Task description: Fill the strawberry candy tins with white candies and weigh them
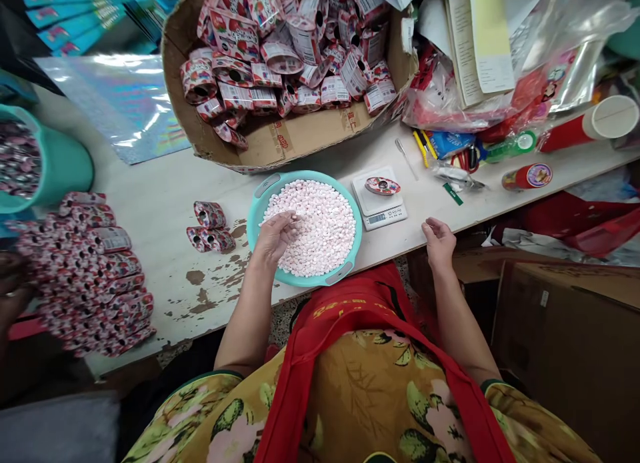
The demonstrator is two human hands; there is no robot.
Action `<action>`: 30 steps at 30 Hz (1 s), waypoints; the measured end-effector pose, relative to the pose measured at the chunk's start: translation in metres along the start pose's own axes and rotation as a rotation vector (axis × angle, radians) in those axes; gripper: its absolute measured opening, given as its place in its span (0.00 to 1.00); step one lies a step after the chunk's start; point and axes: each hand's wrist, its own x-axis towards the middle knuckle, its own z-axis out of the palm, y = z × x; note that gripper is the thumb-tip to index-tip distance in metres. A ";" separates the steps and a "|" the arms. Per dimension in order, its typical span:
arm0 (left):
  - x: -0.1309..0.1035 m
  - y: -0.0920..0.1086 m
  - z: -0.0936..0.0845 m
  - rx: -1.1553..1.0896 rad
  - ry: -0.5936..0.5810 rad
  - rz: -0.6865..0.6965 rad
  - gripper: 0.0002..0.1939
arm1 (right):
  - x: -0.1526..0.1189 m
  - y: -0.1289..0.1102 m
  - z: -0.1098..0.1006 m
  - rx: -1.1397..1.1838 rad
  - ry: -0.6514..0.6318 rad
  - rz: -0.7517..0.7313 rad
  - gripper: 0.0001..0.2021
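A turquoise basin (254, 213) full of small pale pink and white candies (323, 226) rests at the table's front edge. My left hand (277, 236) is over the left part of the candies, its fingers drawn together; whether candies are between the fingertips cannot be made out. To the right of the basin, a small digital scale (385, 216) bears one red-and-white printed pouch (383, 186) with its mouth open. My right hand (440, 241) hovers by the table edge right of the scale, fingers loosely curled and thumb apart, holding nothing visible.
Behind the basin, a cardboard box (310, 129) holds many printed pouches. A few pouches (210, 226) stand left of the basin, near a large pile (110, 276) and another person's hand (13, 283). A turquoise bucket (65, 159) is far left; bags, papers and a red tube (527, 176) lie right.
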 end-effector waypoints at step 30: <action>0.016 0.024 0.022 0.326 -0.117 0.004 0.13 | 0.022 -0.004 0.003 0.040 -0.021 0.035 0.26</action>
